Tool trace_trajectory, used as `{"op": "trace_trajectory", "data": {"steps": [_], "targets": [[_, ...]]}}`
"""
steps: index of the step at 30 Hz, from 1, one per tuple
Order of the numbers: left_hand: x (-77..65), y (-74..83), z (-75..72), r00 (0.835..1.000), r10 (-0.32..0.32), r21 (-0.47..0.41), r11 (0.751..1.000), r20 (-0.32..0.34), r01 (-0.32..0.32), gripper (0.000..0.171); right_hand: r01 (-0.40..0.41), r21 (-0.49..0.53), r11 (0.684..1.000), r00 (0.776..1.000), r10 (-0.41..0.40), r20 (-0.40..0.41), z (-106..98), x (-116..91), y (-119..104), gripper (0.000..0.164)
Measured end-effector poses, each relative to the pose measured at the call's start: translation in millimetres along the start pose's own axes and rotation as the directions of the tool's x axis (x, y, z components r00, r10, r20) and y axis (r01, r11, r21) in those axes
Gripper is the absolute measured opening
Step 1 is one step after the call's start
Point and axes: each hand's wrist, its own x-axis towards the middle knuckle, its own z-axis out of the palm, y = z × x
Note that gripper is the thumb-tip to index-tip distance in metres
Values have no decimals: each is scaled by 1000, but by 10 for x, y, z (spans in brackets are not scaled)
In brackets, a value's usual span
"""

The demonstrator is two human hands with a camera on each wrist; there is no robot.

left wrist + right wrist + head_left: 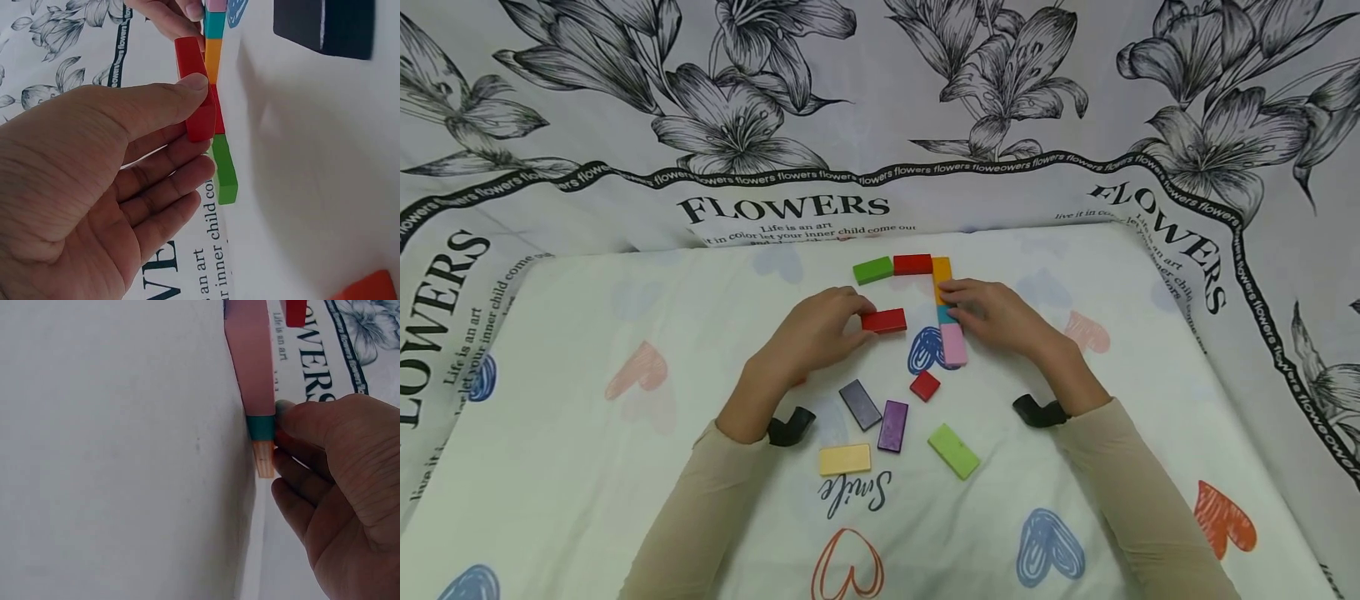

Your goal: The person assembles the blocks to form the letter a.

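Note:
My left hand (823,333) pinches a red block (884,321) between thumb and fingers, left of a row of blocks. In the left wrist view the thumb lies across that red block (197,103), and the other fingers extend below it. My right hand (1000,317) rests against the right side of the row, fingertips at the orange block (942,279) and thumb at the teal block (945,315). A pink block (953,344) adjoins the teal one at the near end. From the far end of the orange block, another red block (912,264) and a green block (873,270) run leftward.
Nearer lie a small red block (925,385) and grey (860,405), purple (892,427), yellow (845,459) and light green (953,451) blocks. An orange-red piece (372,289) shows partly in the left wrist view. A floral cloth (1000,192) borders the heart-printed white surface (572,467).

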Motion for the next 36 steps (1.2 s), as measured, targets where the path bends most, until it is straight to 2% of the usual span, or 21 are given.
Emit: {"op": "trace_trajectory", "data": {"steps": [5, 21, 29, 36], "targets": [[78, 38, -9, 1000, 16, -3, 1000, 8, -16, 36, -14, 2, 1000, 1000, 14, 3, -2, 5, -25, 41], [247, 226, 13, 1000, 12, 16, 1000, 9, -12, 36, -15, 3, 1000, 1000, 15, -1, 5, -4, -25, 41], [244, 196, 18, 1000, 19, 34, 999, 8, -20, 37, -12, -9, 1000, 1000, 12, -2, 21, 20, -60, 41], [332, 187, 62, 998, 46, 18, 999, 31, -47, 36, -32, -20, 999, 1000, 32, 0, 18, 0, -52, 40]]}}
